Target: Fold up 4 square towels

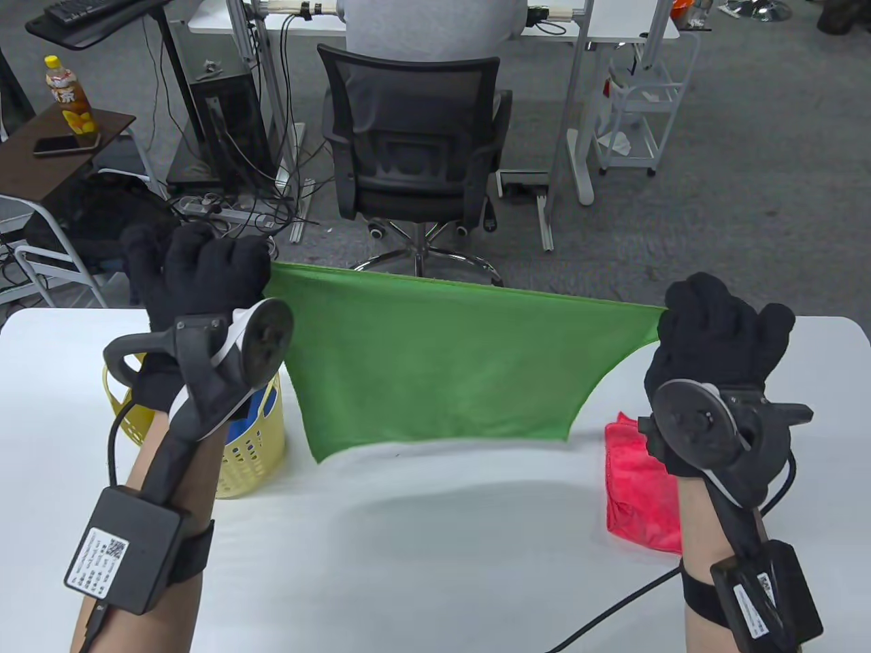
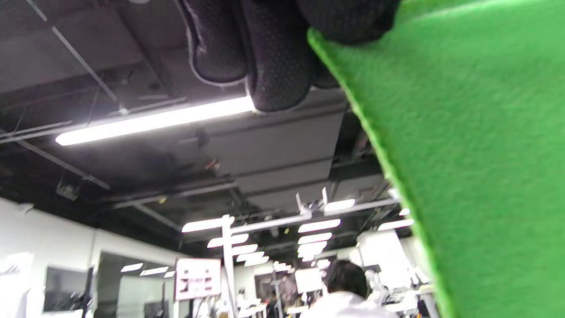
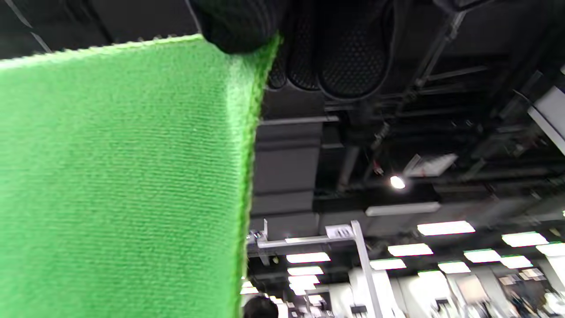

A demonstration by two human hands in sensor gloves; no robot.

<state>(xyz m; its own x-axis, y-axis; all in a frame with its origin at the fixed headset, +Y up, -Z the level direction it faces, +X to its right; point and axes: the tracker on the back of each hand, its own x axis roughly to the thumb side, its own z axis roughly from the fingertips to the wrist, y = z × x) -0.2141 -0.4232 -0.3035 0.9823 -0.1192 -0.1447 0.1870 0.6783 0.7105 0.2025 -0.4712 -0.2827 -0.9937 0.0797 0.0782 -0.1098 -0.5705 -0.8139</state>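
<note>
Table view first: green towel [image 1: 442, 360] is held up over the middle of the table [image 1: 422, 544], stretched between its two top corners so that it hangs flat and square for a fold; one corner is pinched by the left hand [image 1: 197, 279], the other by the right hand [image 1: 714, 333]; a red towel [image 1: 636, 476] lies folded near the right edge, a yellow basket [image 1: 255, 449] near the left; left wrist view: curled fingers [image 2: 278, 66] clamp the corner; right wrist view: the same pinch is seen.
</note>
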